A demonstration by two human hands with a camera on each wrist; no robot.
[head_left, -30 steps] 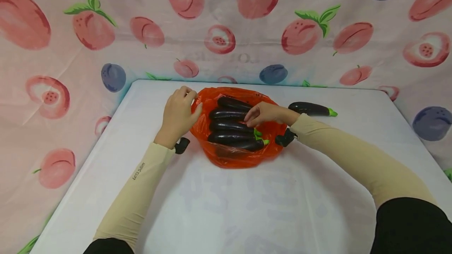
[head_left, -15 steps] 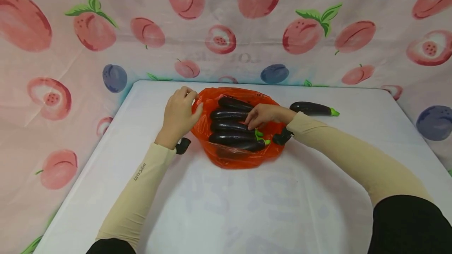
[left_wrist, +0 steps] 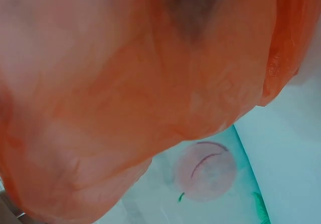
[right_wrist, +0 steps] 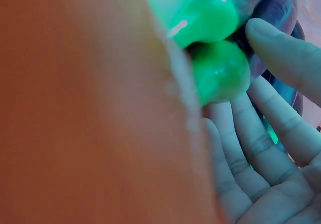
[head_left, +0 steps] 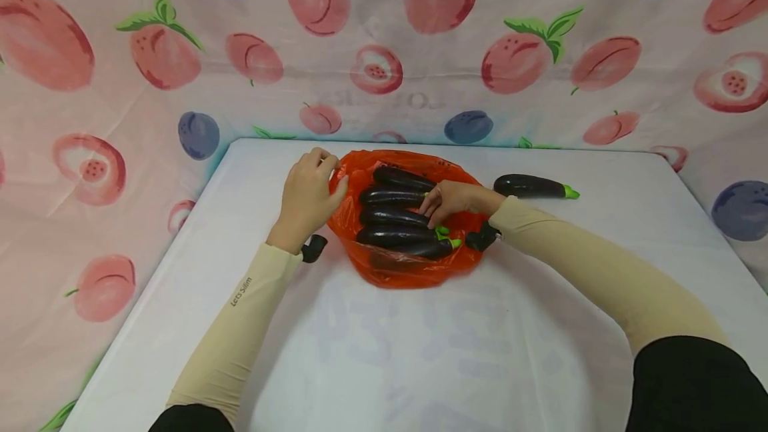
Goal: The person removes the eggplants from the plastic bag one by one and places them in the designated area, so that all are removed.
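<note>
A red plastic bag (head_left: 396, 279) lies with its mouth spread in the head view. Inside it several dark eggplants (head_left: 390, 237) lie side by side, green stem ends to the right. My left hand (head_left: 307, 195) holds the bag's left rim; bag film (left_wrist: 150, 93) hides this hand in the left wrist view. My right hand (head_left: 456, 199) reaches into the bag and grips a middle eggplant (head_left: 393, 217) near its stem end. In the right wrist view its thumb (right_wrist: 281, 50) lies against the dark skin, with the fingers (right_wrist: 261, 138) beneath the green stem ends (right_wrist: 220, 73).
Another eggplant (head_left: 531, 186) lies on the white table (head_left: 420, 352) to the right of the bag, behind my right forearm. A fruit-printed cloth (head_left: 384, 39) hangs behind the table. Black wrist cameras (head_left: 482, 237) sit close to the bag.
My right hand's fingers have moved slightly right and toward me, from between the eggplants to a middle one's stem end. The left hand stays at the rim.
</note>
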